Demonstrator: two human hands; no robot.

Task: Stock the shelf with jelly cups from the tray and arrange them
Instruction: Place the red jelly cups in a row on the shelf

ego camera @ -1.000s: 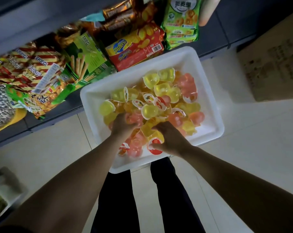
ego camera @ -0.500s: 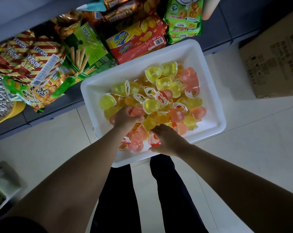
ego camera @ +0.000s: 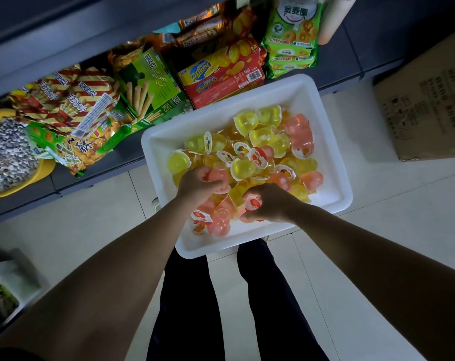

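Observation:
A white plastic tray [ego camera: 330, 142] sits in front of me, heaped with several yellow, orange and pink jelly cups [ego camera: 244, 166]. My left hand [ego camera: 195, 186] is down in the pile near the tray's left side, fingers curled around pink jelly cups [ego camera: 216, 175]. My right hand [ego camera: 270, 203] is at the tray's near side, closed on a pink jelly cup [ego camera: 252, 204] with a red-printed lid. Behind the tray runs the dark low shelf [ego camera: 111, 162].
The shelf holds snack bags and boxes: striped biscuit-stick bags [ego camera: 72, 100], a green box [ego camera: 153, 84], a red Zecheese box [ego camera: 221, 74], green cookie packs [ego camera: 294, 35]. A bowl of seeds [ego camera: 7, 155] stands far left, a cardboard box [ego camera: 429, 100] at right. Pale floor tiles and my legs lie below.
Both hands have closed around jelly cups and lifted slightly out of the pile. The view has shifted a little, so the tray sits higher and further right.

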